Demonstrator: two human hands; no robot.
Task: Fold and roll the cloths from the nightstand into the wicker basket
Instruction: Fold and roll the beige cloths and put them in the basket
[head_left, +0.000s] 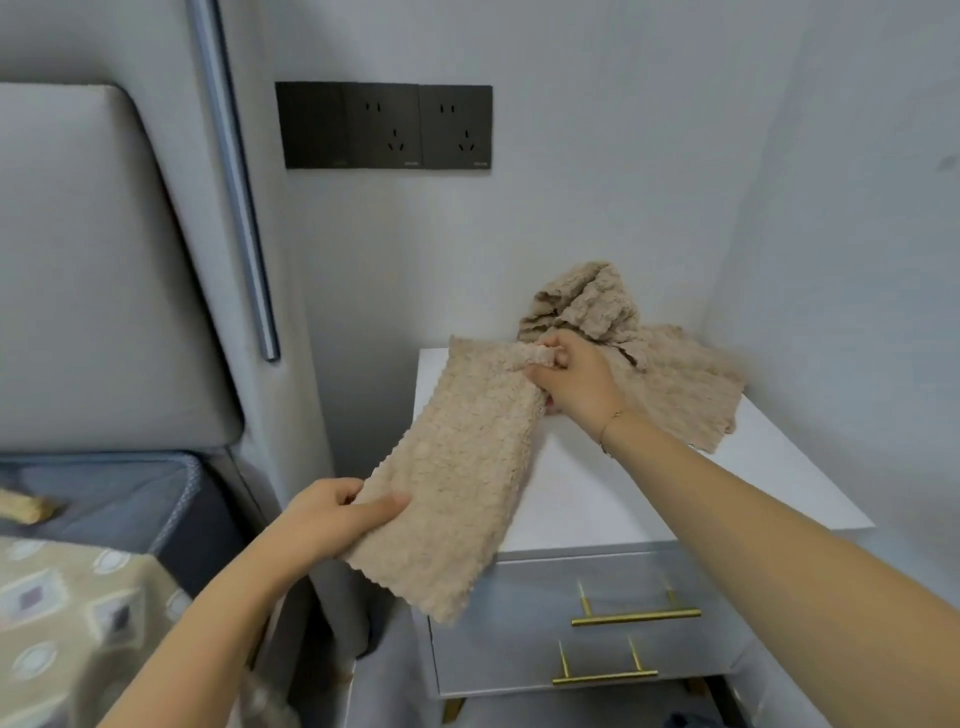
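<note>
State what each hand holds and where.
Both hold one beige cloth: left hand pinches its near edge, right hand grips its bunched far end.

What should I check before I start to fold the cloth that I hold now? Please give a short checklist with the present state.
1. Left hand pinches the near end of the held cloth: ok.
2. Right hand has a grip on the far end: ok.
3. Held cloth spread flat: not ok, its far end is bunched.
4. Bare nightstand top for folding: ok.
5. Other cloths apart from the held one: cannot tell.
6. Wicker basket in view: not ok.
</note>
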